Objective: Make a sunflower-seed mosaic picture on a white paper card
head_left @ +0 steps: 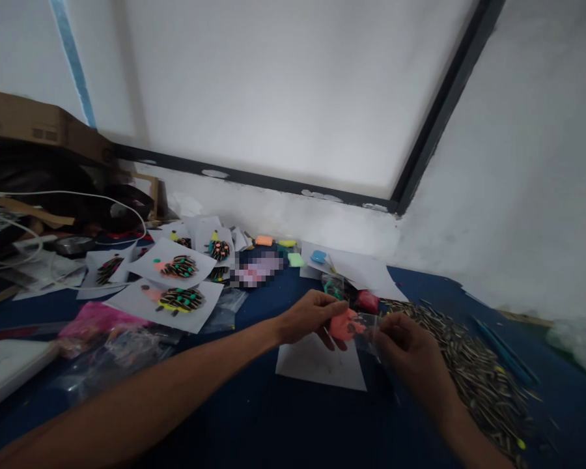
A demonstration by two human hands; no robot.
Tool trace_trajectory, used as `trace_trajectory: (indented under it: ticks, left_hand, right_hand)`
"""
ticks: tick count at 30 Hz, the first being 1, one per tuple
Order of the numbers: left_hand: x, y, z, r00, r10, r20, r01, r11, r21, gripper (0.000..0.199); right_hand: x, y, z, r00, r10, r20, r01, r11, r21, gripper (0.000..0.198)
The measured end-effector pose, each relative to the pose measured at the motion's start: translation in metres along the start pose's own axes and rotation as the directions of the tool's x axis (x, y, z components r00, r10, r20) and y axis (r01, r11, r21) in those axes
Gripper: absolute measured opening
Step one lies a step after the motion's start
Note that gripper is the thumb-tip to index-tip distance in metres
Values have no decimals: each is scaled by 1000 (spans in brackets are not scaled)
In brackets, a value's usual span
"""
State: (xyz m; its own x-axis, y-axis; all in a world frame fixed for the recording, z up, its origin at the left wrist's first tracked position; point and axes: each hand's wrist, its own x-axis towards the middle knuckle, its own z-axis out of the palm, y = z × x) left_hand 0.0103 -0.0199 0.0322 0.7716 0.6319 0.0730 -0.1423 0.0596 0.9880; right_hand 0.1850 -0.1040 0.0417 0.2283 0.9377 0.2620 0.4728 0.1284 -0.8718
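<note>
Between my hands is a clear plastic packet [370, 321] with soft orange clay [342, 326] in it. The fingers of my left hand [310, 317] are closed around the clay end. My right hand [410, 342] pinches the packet's other edge. A white sheet of paper [322, 366] lies on the blue table below them. Just beyond the packet are a red clay packet [367, 300] and a small bag with green bits [333, 286]. To the right of my right hand spreads a heap of striped sunflower seeds [461, 352].
At left, paper sheets [195, 319] carry hedgehog shapes of clay and seeds. Nearer lie crumpled plastic bags [122, 352] and a white box-like object [14, 368]. Blue [318, 256] and orange clay packets [264, 240] sit near the wall. A teal tool [505, 352] lies right of the seeds.
</note>
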Motion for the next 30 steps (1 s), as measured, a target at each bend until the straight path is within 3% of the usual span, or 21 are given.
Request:
trace_trajectory:
  ticks: [4,10,20,26,30]
  left_hand:
    - [0,-1,-1,1000,13,7,-12,1000,-12,40]
    - [1,-2,-3,1000,18,-4,-18,1000,-23,25]
    - [2,-6,-4,999,-21,29,24,994,-108,37]
    - [2,-4,-4,995,-86,47,87,996,-24,37]
    - [-1,1,-4,1000,-26,18,25,998,51,33]
  right_hand:
    - [1,-4,-1,1000,5,-17,-4,1000,29,26]
    - [-1,-3,1,998,-14,62,18,998,-63,30]
    - [2,-2,1,999,-8,36,9,1000,-15,40]
    - [1,-10,-1,1000,-15,-11,15,1000,13,33]
    - [1,-7,1,1000,-4,11,4,1000,1,30]
